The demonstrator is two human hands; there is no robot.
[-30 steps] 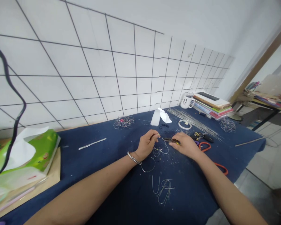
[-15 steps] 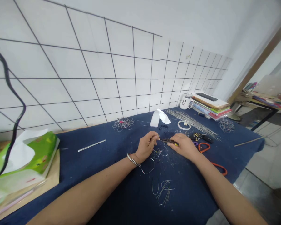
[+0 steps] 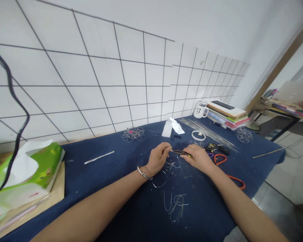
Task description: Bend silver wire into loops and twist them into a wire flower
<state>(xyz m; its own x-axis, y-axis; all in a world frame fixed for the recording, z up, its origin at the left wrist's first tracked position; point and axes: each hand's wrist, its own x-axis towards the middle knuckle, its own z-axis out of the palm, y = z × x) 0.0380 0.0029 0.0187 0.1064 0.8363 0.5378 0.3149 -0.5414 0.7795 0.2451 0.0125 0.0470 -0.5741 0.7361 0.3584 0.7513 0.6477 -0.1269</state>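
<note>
My left hand (image 3: 158, 158) is closed in a pinch on a thin bent wire (image 3: 172, 164) above the blue cloth (image 3: 111, 174). My right hand (image 3: 198, 158) grips small pliers (image 3: 183, 153) with a yellow-tipped handle. The plier jaws meet the wire right at my left fingertips. A metal bangle sits on my left wrist. Loose wire loops (image 3: 176, 203) lie on the cloth in front of my arms.
Orange-handled pliers (image 3: 221, 158) and other tools lie right of my right hand. A bundle of straight wires (image 3: 209, 132), a tape ring (image 3: 198, 135), a white mug (image 3: 199, 110) and stacked books (image 3: 227, 114) are at the back right. A green tissue pack (image 3: 27, 168) sits left.
Both hands stay together on the wire and pliers, with only slight shifts; the view has drifted a little.
</note>
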